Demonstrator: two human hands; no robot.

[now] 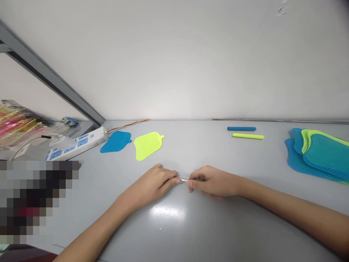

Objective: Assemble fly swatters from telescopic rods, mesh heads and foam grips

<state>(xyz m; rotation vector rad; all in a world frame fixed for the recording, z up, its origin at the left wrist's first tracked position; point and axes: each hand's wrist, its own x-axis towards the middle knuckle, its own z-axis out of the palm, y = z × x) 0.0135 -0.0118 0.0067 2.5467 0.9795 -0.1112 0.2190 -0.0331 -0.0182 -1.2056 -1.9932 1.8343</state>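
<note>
The left hand (160, 182) and the right hand (209, 181) each pinch a thin, shiny metal rod (184, 180), which shows between them near the middle of the desk (231, 229). Past the left hand lie a blue fly swatter head (116, 142) and a yellow fly swatter head (148, 145). Past the right hand lie a blue handle (241, 128) and a yellow handle (247, 136).

No lettering, label, brand or number can be read on anything here.

Slim forearms (283, 207), bare wrists (241, 185), bare-fingered grip (156, 183) (both sides)
</note>
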